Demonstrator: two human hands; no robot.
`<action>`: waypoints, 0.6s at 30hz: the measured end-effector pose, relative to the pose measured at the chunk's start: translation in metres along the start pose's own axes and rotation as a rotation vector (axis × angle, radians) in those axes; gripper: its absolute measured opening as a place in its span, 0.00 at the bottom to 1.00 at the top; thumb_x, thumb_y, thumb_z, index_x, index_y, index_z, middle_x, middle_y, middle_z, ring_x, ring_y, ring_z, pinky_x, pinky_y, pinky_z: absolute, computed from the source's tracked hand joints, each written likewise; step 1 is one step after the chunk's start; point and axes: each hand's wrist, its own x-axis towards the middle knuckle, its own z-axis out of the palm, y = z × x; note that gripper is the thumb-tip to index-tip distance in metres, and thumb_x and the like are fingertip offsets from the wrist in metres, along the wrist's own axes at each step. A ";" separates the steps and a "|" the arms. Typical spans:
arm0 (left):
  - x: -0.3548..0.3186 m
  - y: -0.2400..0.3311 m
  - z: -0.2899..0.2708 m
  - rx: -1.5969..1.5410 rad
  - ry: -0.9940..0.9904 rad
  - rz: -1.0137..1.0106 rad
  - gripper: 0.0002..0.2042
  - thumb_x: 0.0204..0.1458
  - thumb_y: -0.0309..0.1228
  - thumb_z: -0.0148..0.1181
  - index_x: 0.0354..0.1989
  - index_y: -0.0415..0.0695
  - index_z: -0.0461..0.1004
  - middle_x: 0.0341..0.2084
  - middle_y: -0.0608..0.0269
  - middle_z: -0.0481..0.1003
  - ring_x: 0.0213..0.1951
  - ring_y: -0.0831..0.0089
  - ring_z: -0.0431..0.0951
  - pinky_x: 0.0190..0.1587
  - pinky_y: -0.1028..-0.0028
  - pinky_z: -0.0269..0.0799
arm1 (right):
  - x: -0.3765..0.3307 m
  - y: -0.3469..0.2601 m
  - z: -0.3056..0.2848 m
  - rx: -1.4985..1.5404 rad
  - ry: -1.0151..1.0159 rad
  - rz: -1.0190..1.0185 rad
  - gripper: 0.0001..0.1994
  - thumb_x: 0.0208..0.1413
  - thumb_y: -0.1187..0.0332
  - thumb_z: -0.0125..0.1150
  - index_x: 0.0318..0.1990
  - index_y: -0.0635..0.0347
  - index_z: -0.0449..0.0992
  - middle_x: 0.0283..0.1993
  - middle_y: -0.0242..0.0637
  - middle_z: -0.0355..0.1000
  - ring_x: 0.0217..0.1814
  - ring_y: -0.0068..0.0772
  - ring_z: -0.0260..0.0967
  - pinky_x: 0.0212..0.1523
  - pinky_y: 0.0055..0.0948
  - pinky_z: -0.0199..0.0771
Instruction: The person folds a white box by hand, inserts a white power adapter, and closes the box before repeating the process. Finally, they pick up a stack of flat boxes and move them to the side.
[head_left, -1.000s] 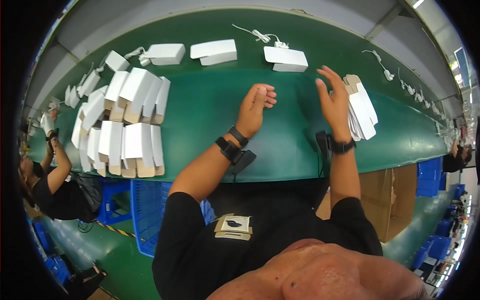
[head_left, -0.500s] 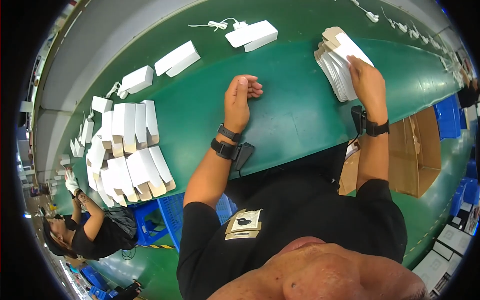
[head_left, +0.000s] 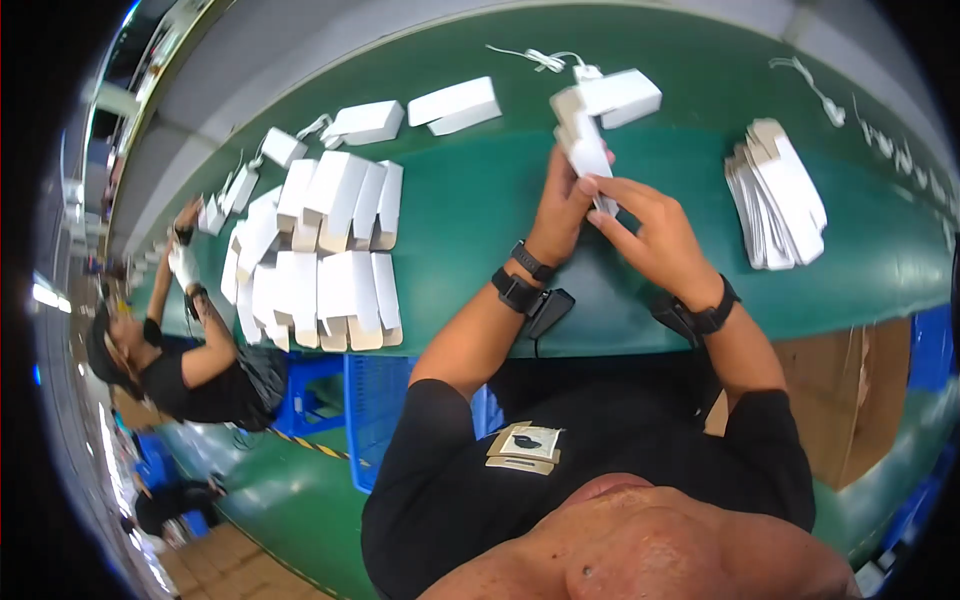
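Note:
Both hands meet on one slim white carton, tilted above the green table, its brown inner flaps pointing away from me. My left hand closes around its left side. At the near end, the fingers and thumb of my right hand pinch it. To the right lies a stack of flattened white cartons, fanned at its left edge. Just beyond the held carton rests a formed white box with a white plug and cable beside it.
Several open white boxes stand grouped at left on the green table. More white boxes and plugs with cables line a far strip. A co-worker works at left. A blue crate and a cardboard box stand below the table edge.
My right hand has brought a carton from the stack leftward to my left hand, and both now grip it. The whole view has shifted, moving the table's contents in the picture.

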 end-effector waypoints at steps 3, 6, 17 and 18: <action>-0.022 0.011 -0.013 0.056 -0.128 -0.097 0.37 0.53 0.54 0.63 0.64 0.41 0.61 0.57 0.59 0.69 0.55 0.71 0.71 0.59 0.70 0.66 | -0.003 -0.008 -0.006 0.279 -0.020 0.271 0.16 0.60 0.69 0.60 0.55 0.61 0.73 0.41 0.38 0.78 0.40 0.28 0.76 0.43 0.27 0.75; -0.065 0.019 0.002 -0.111 -0.301 -0.217 0.35 0.56 0.48 0.63 0.66 0.40 0.60 0.54 0.61 0.70 0.54 0.74 0.70 0.58 0.72 0.66 | -0.016 -0.004 -0.020 0.258 -0.053 0.449 0.11 0.61 0.69 0.59 0.49 0.60 0.70 0.31 0.32 0.74 0.31 0.20 0.70 0.33 0.22 0.70; -0.099 0.020 0.013 -0.096 -0.277 -0.345 0.44 0.56 0.42 0.65 0.73 0.42 0.41 0.52 0.52 0.73 0.54 0.71 0.72 0.57 0.71 0.67 | -0.051 0.015 -0.048 0.452 -0.468 0.514 0.08 0.60 0.70 0.60 0.38 0.58 0.67 0.32 0.28 0.65 0.33 0.18 0.65 0.37 0.19 0.68; -0.094 0.013 0.016 -0.113 -0.311 -0.344 0.44 0.56 0.41 0.64 0.73 0.43 0.41 0.51 0.52 0.73 0.54 0.71 0.72 0.56 0.71 0.67 | -0.057 0.013 -0.054 0.457 -0.470 0.513 0.08 0.60 0.70 0.60 0.38 0.58 0.67 0.32 0.28 0.65 0.33 0.18 0.65 0.37 0.19 0.68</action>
